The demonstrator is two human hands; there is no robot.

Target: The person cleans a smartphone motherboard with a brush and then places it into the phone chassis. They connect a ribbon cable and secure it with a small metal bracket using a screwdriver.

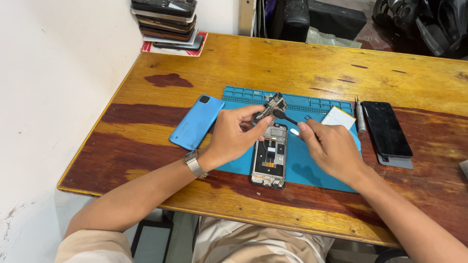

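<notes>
My left hand (234,134) holds a small phone circuit board (272,105) up above the blue repair mat (312,160). My right hand (329,146) grips a thin black brush-like tool (283,116) whose tip touches the board. Under both hands an opened phone frame (269,157) lies face down on the mat, its inner parts showing. A metal watch sits on my left wrist.
A blue phone back cover (196,122) lies left of the mat. A white battery (338,117), a screwdriver (360,116) and a black phone screen (387,130) lie to the right. A stack of phones (166,22) stands at the wooden table's far left corner by the wall.
</notes>
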